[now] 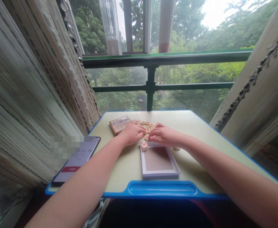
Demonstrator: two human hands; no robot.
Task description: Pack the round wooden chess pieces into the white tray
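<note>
Several round wooden Chinese chess pieces (150, 126) with carved characters lie in a loose group on the far middle of the table. Over the group's left side rests my left hand (134, 132), its fingers spread and touching pieces. My right hand (163, 134) lies over the right side, fingers apart and curved, with a red-marked piece (147, 138) by its fingertips. Below the hands is an open shallow white box (160, 173). A small stack of pieces (144, 146) with a red character on top stands in its far left corner. Another piece (176, 148) shows partly under my right wrist.
A box lid with printed calligraphy (119, 124) lies left of my left hand. At the table's left edge a phone (81, 158) shows a timer. The table (200, 171) has a blue rim with a moulded groove in front. Curtains hang on both sides; a green railing stands beyond.
</note>
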